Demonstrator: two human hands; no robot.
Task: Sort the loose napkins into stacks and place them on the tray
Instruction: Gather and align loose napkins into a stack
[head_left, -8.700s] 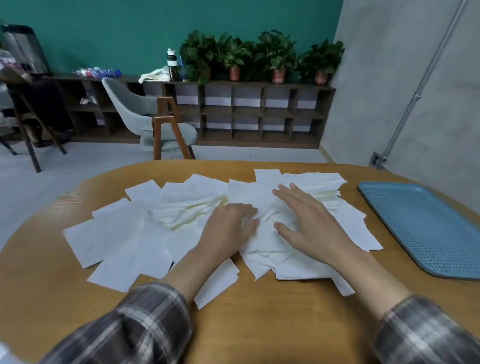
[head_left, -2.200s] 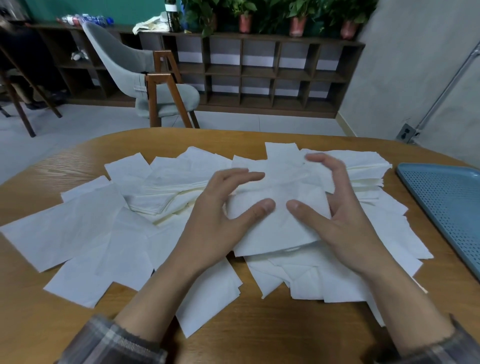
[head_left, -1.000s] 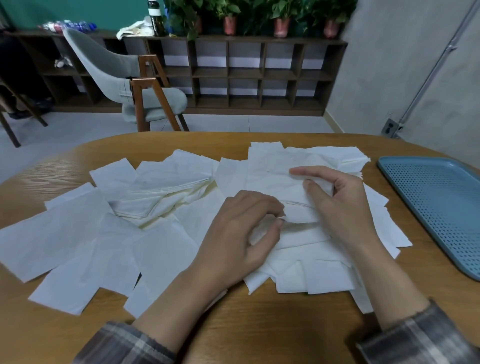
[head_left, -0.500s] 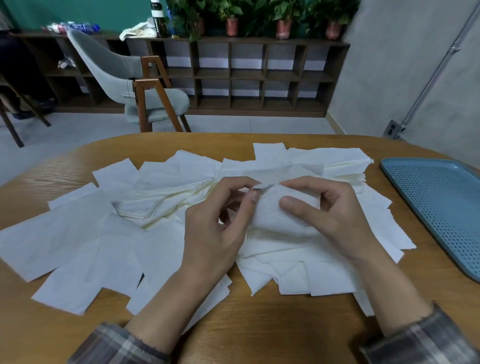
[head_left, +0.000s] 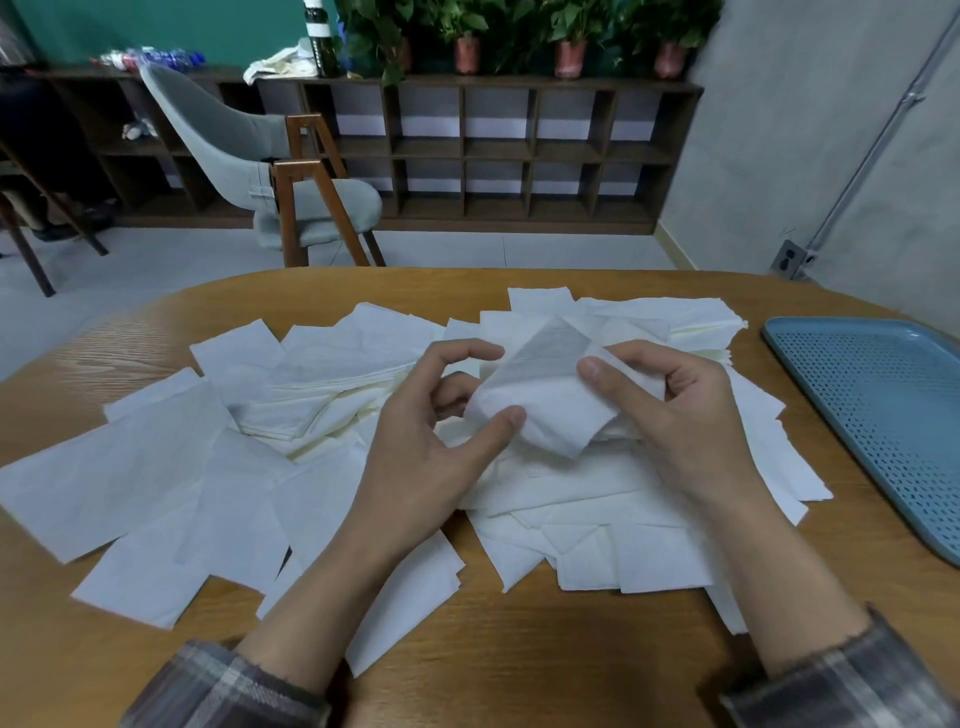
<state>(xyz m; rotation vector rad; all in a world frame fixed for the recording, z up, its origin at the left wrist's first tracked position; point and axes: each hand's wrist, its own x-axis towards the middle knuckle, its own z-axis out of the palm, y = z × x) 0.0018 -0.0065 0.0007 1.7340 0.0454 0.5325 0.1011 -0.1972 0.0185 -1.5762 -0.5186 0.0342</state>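
Left hand (head_left: 431, 441) & right hand (head_left: 685, 415) both pinch one napkin (head_left: 545, 410), centre. Unstacked loose napkins (head_left: 156, 467) sprawl 9 to 3 o'clock across bench (head_left: 519, 649); tray (head_left: 883, 415), 3 o'clock, holds none in view. Task looks barely begun.

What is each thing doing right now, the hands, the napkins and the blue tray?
Left hand: pinches the lifted napkin.
Right hand: pinches its other side.
Lifted napkin: crumpled, held up off the table.
Loose napkins: spread messily over the table.
Tray: no napkins on it yet.

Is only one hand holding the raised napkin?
No, the left hand and the right hand both pinch the napkin, lifted above the pile.
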